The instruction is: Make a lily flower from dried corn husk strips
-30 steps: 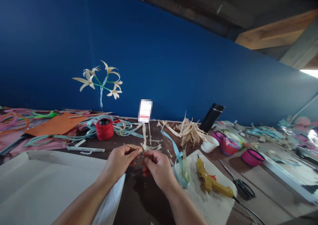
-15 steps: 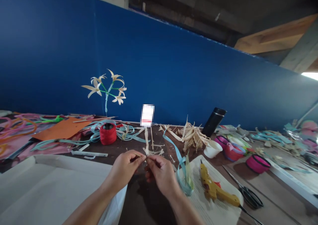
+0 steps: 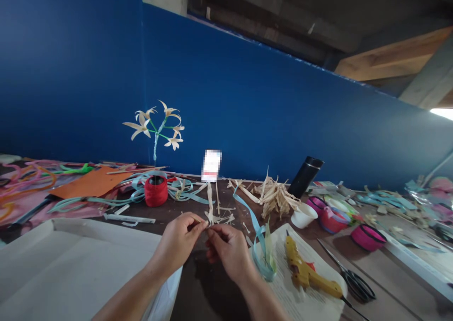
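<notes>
My left hand [image 3: 182,243] and my right hand [image 3: 230,250] meet above the brown table, fingertips nearly touching. Both are closed in a pinch; whatever lies between the fingers is too small to make out. Just beyond the fingertips, pale dried strips [image 3: 210,203] and thin scraps lie on the tabletop. A light blue ribbon [image 3: 247,211] curls down to the right of my right hand. Behind, a branch of cream flowers [image 3: 155,134] with a blue-wrapped stem stands against the blue wall.
A white tray [image 3: 88,264] fills the lower left. On the right are a yellow glue gun [image 3: 304,269] on printed paper, black scissors [image 3: 356,283], a white cup [image 3: 303,215], a black bottle [image 3: 306,177] and dried husks [image 3: 276,193]. Red string [image 3: 156,191] stands behind the tray.
The view has shifted slightly, so the surroundings sit a little further right. Both hands stay pinched together, with only a small change in the right fingers.
</notes>
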